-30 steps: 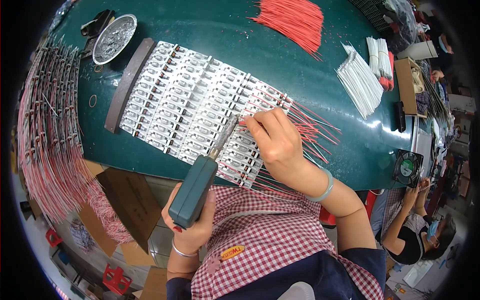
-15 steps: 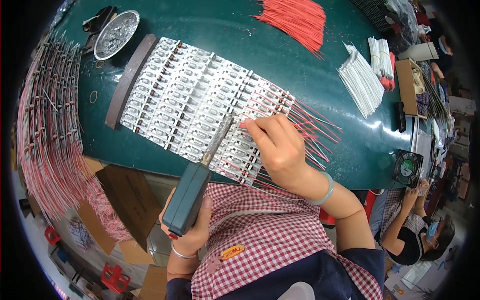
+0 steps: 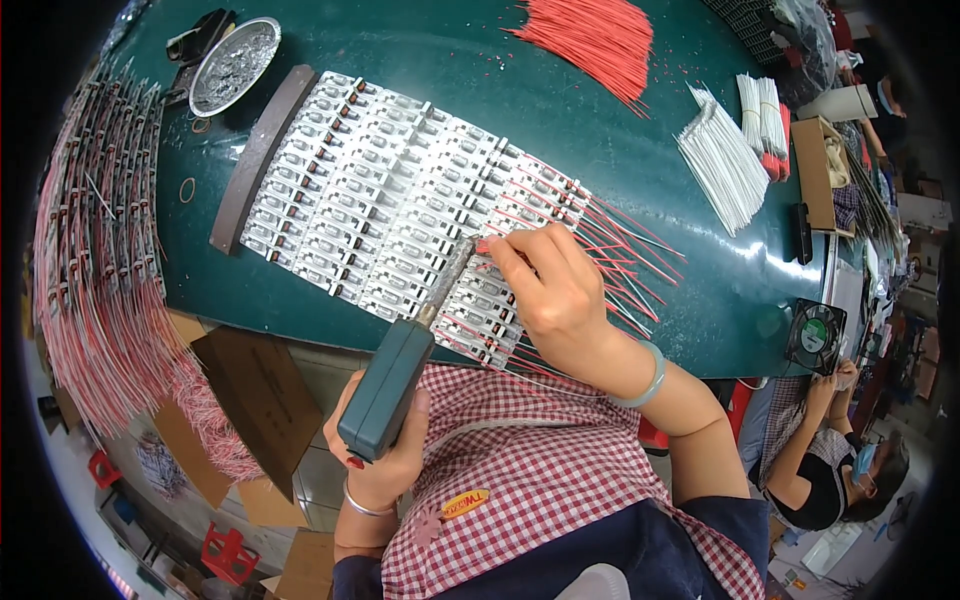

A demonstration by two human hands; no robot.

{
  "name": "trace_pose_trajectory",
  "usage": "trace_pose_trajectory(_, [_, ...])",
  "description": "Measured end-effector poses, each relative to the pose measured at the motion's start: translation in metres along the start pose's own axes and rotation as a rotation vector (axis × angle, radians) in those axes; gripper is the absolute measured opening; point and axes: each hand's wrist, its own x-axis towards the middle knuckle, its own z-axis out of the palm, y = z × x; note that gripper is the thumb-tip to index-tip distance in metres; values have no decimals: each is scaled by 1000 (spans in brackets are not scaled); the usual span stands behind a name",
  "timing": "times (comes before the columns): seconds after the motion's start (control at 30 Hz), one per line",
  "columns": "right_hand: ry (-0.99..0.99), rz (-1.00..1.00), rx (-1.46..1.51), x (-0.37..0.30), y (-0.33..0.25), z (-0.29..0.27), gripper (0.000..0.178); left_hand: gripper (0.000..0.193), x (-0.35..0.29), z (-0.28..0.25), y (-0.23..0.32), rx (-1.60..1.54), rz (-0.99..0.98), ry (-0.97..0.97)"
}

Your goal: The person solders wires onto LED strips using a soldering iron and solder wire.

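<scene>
My left hand [image 3: 386,478] is wrapped round the dark green handle of a soldering gun [image 3: 384,388]. Its long, crusted metal tip slants up and right onto a panel of small white circuit boards [image 3: 385,200]. Just right of that tip, my right hand [image 3: 562,298] pinches a red wire [image 3: 484,246] against the panel. The fingers partly hide the wire's end, so I cannot tell whether it touches metal. Red and white wires [image 3: 632,262] fan out from the panel's right-hand boards.
A dark bar [image 3: 262,160] lies along the panel's left edge, near a metal bowl [image 3: 234,68] of silvery scraps. Wired boards [image 3: 100,230] hang at far left. Red wires [image 3: 590,45] and white wires [image 3: 722,160] lie behind. Another person [image 3: 835,470] sits at right beyond a small fan [image 3: 815,335].
The soldering gun has shifted slightly right and its tip is closer to the pinched red wire. My right hand has moved slightly left.
</scene>
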Motion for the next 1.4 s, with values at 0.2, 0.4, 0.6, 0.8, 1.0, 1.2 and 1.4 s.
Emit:
trace_pose_trajectory(0.2, [-5,-1,-12,1,0,0,39,21,3,1,0,-15,8,-3])
trace_pose_trajectory(0.4, [-26,-1,-28,5,-2,-2,37,20,3,0,1,4,7,-6])
trace_pose_trajectory(0.6, [-50,-17,-49,4,-1,-2,33,22,1,0,0,11,67,50])
trace_pose_trajectory(0.8, [-47,-23,-40,1,0,-1,31,24,-3,-2,1,-21,42,72])
trace_pose_trajectory(1.0, [-46,-3,-34,-9,-2,-10,31,25,-12,-6,-4,-49,-44,100])
trace_pose_trajectory(1.2, [-126,121,15,-19,-10,-64,35,25,-15,-8,-11,-21,-46,121])
trace_pose_trajectory(1.4, [-31,252,-53,-11,-32,-123,36,37,-21,-10,-26,-126,-23,113])
